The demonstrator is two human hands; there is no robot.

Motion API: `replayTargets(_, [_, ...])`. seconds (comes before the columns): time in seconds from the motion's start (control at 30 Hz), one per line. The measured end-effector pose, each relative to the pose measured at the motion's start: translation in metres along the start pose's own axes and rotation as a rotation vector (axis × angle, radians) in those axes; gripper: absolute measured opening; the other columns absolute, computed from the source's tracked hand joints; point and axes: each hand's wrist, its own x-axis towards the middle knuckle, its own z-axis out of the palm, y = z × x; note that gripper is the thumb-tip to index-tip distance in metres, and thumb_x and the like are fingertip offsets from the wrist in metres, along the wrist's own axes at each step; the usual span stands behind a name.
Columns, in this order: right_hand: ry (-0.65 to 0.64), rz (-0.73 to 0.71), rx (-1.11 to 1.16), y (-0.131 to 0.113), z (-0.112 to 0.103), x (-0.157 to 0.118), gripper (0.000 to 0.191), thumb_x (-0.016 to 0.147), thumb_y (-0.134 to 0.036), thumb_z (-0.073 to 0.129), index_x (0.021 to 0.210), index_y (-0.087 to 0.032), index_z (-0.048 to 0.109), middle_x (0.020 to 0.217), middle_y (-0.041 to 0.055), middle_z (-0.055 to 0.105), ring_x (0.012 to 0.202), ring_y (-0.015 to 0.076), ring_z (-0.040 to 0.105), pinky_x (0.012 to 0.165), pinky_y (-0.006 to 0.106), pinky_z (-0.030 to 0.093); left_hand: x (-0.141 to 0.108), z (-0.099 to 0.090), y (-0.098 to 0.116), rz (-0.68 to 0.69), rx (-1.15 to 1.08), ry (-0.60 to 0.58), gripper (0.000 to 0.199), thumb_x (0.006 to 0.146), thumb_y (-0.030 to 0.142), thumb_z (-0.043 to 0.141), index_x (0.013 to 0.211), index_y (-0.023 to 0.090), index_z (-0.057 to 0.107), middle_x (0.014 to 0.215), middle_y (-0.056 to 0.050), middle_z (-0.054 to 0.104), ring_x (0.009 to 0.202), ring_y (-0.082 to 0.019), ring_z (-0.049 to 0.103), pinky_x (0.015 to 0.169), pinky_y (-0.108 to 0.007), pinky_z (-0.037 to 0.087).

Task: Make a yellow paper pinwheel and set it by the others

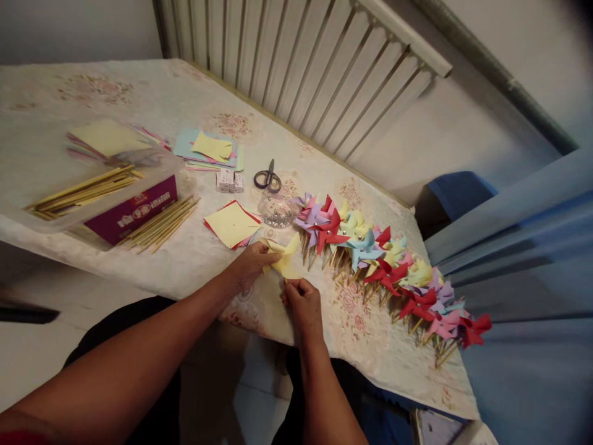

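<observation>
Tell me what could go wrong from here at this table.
The yellow pinwheel looks like thin paper, so a hard squeeze from the left hand or right hand might crease or tear it.

The clear container of small shiny pieces sits just beyond the hands; a knock could scatter them.

The finished pinwheels are crowded together, so moving one might bend its neighbours' blades.

Bare forearms (157,355) stretched forward, hands (304,303) close together, fingers (272,256) apparently pinched.
</observation>
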Motion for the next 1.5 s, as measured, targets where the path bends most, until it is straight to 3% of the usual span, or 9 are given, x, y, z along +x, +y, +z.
replayTargets(0.27, [-0.008,-0.019,-0.029,0.0,0.0,0.0,0.02,0.076,-0.037,0.063,0.071,-0.018,0.067,0.055,-0.0038,0.058,0.052,0.0118,0.048,0.052,0.025,0.036,0.001,-0.001,-0.001,-0.004,-0.005,-0.006,0.041,0.051,0.026,0.088,0.083,0.013,0.066,0.07,-0.002,0.07,0.063,-0.016,0.066,0.063,-0.025,0.051])
replayTargets(0.5, [0.103,-0.251,-0.3,0.003,-0.005,0.001,0.014,0.076,-0.027,0.058,0.072,-0.02,0.07,0.071,-0.0001,0.064,0.07,0.0166,0.055,0.069,0.028,0.041,0.004,-0.005,0.002,0.042,-0.01,0.042,0.042,0.052,0.025,0.088,0.086,0.012,0.068,0.074,-0.003,0.072,0.064,-0.016,0.067,0.064,-0.027,0.051])
replayTargets(1.0, [0.098,-0.253,-0.401,0.016,-0.004,0.005,0.016,0.077,-0.028,0.056,0.072,-0.02,0.07,0.07,0.0004,0.064,0.072,0.0176,0.056,0.068,0.028,0.042,0.005,-0.001,0.0,0.008,0.063,0.083,0.04,0.053,0.031,0.085,0.083,0.015,0.064,0.071,0.0,0.069,0.066,-0.015,0.064,0.066,-0.027,0.049])
replayTargets(1.33, [0.089,-0.211,-0.388,0.011,-0.003,0.005,0.019,0.077,-0.032,0.055,0.072,-0.019,0.069,0.069,0.0008,0.063,0.07,0.0174,0.055,0.068,0.028,0.041,0.009,0.001,-0.004,0.017,0.066,0.115,0.038,0.053,0.031,0.085,0.078,0.015,0.062,0.069,0.001,0.067,0.064,-0.015,0.063,0.064,-0.026,0.048])
replayTargets(1.5, [0.095,-0.182,-0.328,0.006,-0.003,0.005,0.021,0.076,-0.035,0.056,0.069,-0.019,0.067,0.066,-0.0007,0.06,0.066,0.016,0.052,0.065,0.027,0.04,0.008,-0.001,-0.003,0.042,0.074,0.021,0.035,0.061,0.034,0.084,0.082,0.015,0.062,0.077,-0.001,0.067,0.069,-0.013,0.062,0.068,-0.025,0.049])
